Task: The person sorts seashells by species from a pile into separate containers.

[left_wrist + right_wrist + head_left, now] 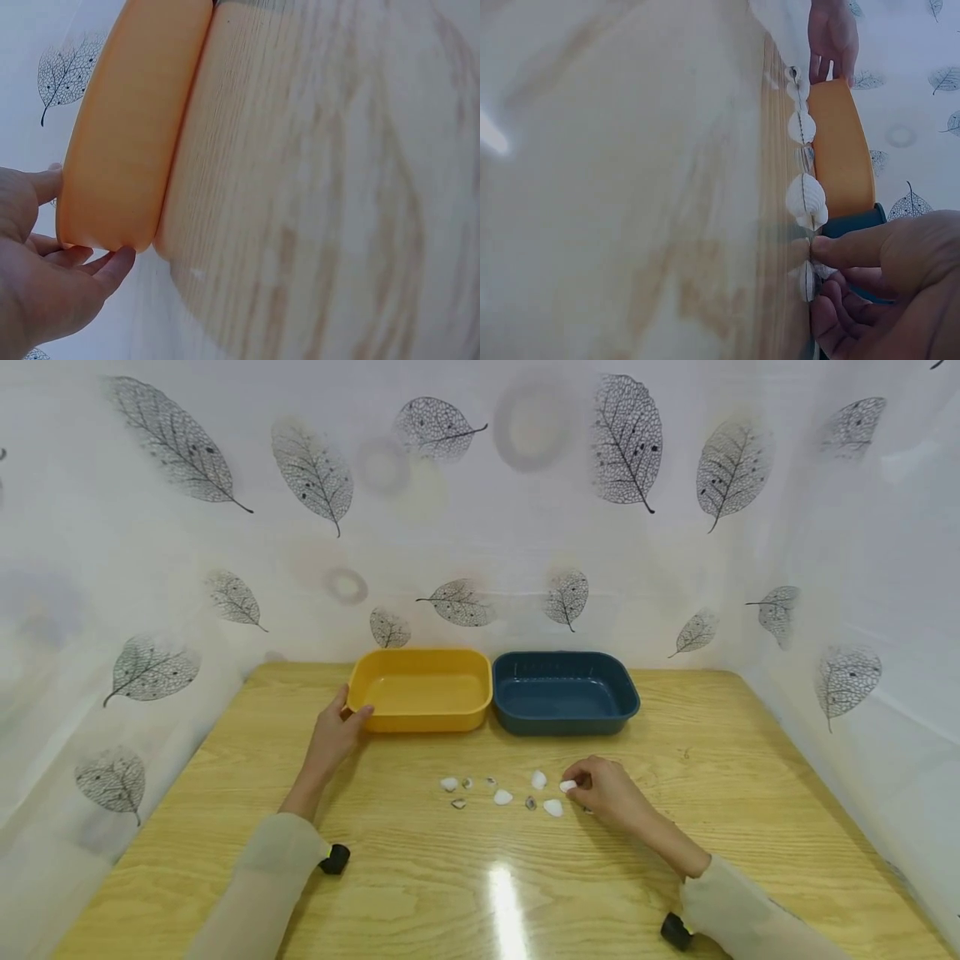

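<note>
At the left front corner of the yellow plastic bin point(420, 724), my left hand point(335, 739) holds the wall, thumb at the rim and fingers against the outer end. The left wrist view shows those fingers point(112, 271) touching the bin's end. My right hand point(613, 793) pinches a white seashell point(567, 786) between thumb and fingers, low over the table. Left of that hand lie white shells point(552, 808) and small dark-marked shells point(531, 802) in a loose group. Another shell point(588, 810) is partly hidden under the right hand.
A dark blue bin point(566, 726) stands right beside the yellow one at the table's back. Both stand on the wood-grain table point(420, 877), before a leaf-patterned curtain point(480, 527) that also hangs along the sides.
</note>
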A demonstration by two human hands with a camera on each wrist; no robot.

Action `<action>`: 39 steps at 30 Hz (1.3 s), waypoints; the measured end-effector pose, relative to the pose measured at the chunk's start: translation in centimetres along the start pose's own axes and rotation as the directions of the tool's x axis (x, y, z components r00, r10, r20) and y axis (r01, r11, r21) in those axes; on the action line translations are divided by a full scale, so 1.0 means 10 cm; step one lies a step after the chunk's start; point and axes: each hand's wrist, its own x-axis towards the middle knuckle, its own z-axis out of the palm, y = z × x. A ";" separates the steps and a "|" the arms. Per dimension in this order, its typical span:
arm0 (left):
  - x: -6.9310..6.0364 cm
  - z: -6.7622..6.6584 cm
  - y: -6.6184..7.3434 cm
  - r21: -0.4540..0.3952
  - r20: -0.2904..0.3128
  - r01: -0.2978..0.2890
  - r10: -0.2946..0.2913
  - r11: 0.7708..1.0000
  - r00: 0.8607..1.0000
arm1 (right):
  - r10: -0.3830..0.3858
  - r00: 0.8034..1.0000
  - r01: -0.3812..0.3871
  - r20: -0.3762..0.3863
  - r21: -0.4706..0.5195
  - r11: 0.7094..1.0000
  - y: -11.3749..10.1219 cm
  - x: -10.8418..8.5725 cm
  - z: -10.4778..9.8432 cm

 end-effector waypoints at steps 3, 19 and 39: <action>0.00 0.00 0.01 -0.005 -0.001 -0.004 0.004 1.000 1.000 | 0.014 1.000 -0.015 0.007 0.043 0.999 0.01 0.01 0.00; 0.02 0.01 -0.01 0.018 -0.006 0.011 -0.011 1.000 1.000 | 0.139 0.988 -0.148 0.067 0.170 0.974 0.10 0.08 -0.15; 0.04 -0.02 -0.02 0.088 -0.005 0.015 -0.015 0.996 1.000 | 0.165 0.986 -0.161 0.015 0.311 0.937 0.10 0.60 -1.03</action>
